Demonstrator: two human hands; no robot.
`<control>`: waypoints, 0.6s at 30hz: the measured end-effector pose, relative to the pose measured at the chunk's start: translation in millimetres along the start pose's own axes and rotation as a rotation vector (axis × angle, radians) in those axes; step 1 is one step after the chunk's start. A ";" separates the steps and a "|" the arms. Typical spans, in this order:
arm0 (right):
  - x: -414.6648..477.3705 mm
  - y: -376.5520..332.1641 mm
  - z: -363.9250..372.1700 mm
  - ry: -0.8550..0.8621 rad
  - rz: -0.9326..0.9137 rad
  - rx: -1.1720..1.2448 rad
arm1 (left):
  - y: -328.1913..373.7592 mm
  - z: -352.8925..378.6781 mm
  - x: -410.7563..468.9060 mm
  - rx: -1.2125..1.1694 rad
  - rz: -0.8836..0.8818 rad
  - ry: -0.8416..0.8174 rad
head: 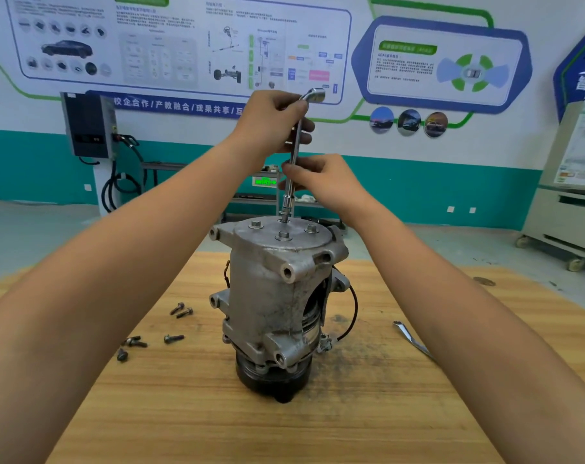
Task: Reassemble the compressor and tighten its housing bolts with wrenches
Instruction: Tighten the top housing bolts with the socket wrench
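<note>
A grey metal compressor (271, 289) stands upright on its black pulley end in the middle of the wooden table (190, 413). Three bolt heads show on its round top cover (298, 241). An L-shaped socket wrench (296, 145) stands vertically with its socket on a bolt at the cover's far edge. My left hand (271, 120) grips the wrench near its bent top. My right hand (321, 180) pinches the shaft lower down, just above the socket.
Several loose bolts (150, 336) lie on the table left of the compressor. A flat metal wrench (411, 339) lies at the right, partly under my right forearm. A thin black wire (353, 309) loops off the compressor's right side. A charger unit (90, 125) and cabinet (569, 195) stand behind.
</note>
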State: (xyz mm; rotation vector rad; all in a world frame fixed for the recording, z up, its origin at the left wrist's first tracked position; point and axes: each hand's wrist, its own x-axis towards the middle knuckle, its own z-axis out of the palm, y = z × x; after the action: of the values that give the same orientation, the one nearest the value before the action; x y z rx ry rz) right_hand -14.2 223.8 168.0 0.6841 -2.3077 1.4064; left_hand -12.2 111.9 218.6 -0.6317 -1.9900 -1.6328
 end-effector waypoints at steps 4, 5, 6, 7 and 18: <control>0.3 -2.0 -2.2 -0.042 0.003 -0.058 | -2.8 -4.1 1.3 -0.011 -0.010 -0.034; -0.6 -3.0 -3.4 -0.065 0.008 -0.069 | -3.7 -6.0 0.4 -0.028 -0.015 -0.044; -1.0 -3.5 -4.8 -0.092 0.013 -0.081 | -4.9 -7.7 -0.8 -0.053 -0.019 -0.052; -2.0 -4.2 -6.1 -0.119 0.023 -0.087 | -6.5 -9.4 -2.4 -0.085 -0.022 -0.062; -6.7 3.6 -2.1 0.024 -0.035 -0.218 | -17.7 -9.2 -16.7 0.166 -0.017 -0.116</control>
State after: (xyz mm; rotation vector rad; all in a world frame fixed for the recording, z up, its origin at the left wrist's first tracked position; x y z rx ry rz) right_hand -10.7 228.5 162.7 0.6342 -2.3727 1.1192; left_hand -9.6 98.9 196.2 -0.6612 -2.1923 -1.4506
